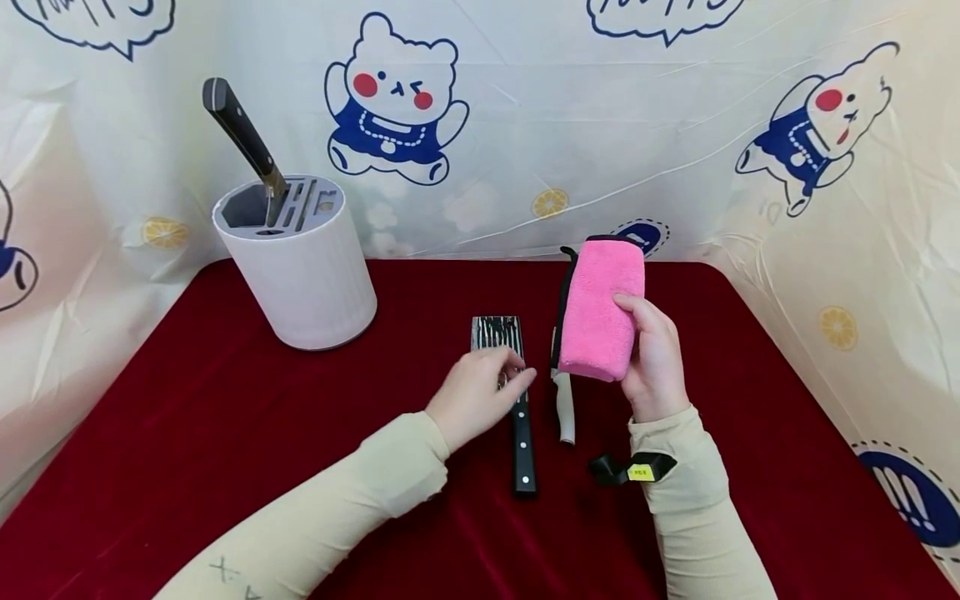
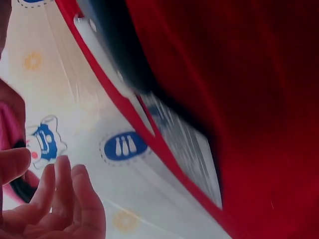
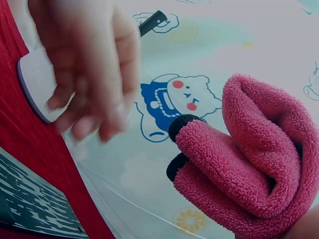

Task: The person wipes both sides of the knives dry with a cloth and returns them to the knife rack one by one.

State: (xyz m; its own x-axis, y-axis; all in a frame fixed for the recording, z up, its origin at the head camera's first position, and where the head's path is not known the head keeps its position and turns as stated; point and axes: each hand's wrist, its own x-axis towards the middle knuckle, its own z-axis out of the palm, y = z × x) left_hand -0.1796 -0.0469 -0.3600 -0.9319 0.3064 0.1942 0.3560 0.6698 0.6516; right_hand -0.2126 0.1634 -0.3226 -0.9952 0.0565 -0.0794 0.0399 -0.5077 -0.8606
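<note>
My right hand (image 1: 654,362) grips a folded pink towel (image 1: 602,308) with black edging, held up over the right side of the table. In the right wrist view the towel (image 3: 259,159) shows its thick folded layers. My left hand (image 1: 480,393) hovers over a cleaver (image 1: 523,450) with a black riveted handle and a streaked blade. Its fingers (image 2: 62,189) are loosely bent, with nothing between them, in the left wrist view. Right of the cleaver lies a small knife (image 1: 565,408) with a white handle, its blade partly hidden behind the towel.
A white round knife block (image 1: 322,283) stands at the back left, with a black-handled knife (image 1: 243,137) leaning in its top. Dark red cloth (image 1: 225,417) covers the table. A printed curtain (image 1: 525,108) hangs behind. A black strap (image 1: 652,468) sits on my right wrist.
</note>
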